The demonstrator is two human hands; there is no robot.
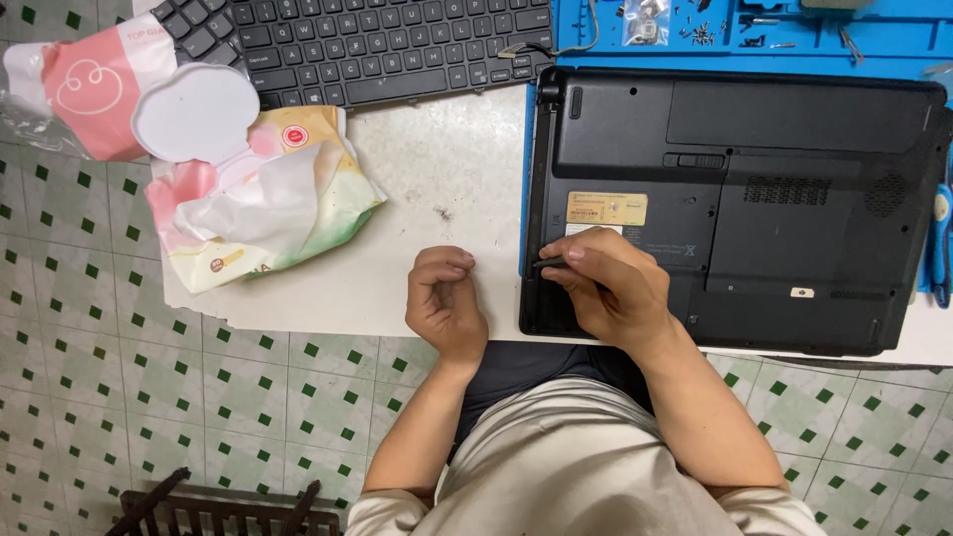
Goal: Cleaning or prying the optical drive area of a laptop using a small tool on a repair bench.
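Observation:
A black laptop (pixel 774 199) lies upside down on a white table (pixel 447 169), its underside facing up. My right hand (pixel 615 288) rests on the laptop's near left corner and holds a thin dark tool (pixel 552 263), its tip pointing left near the edge. My left hand (pixel 445 303) sits on the table just left of the laptop, fingers curled in a loose fist, with nothing visible in it.
A loose black keyboard (pixel 377 45) lies at the back. A blue work mat (pixel 754 35) with several small screws sits behind the laptop. An opened wet-wipe pack (pixel 253 194) with a white lid is at the left. A blue-handled tool (pixel 940 238) lies at the right edge.

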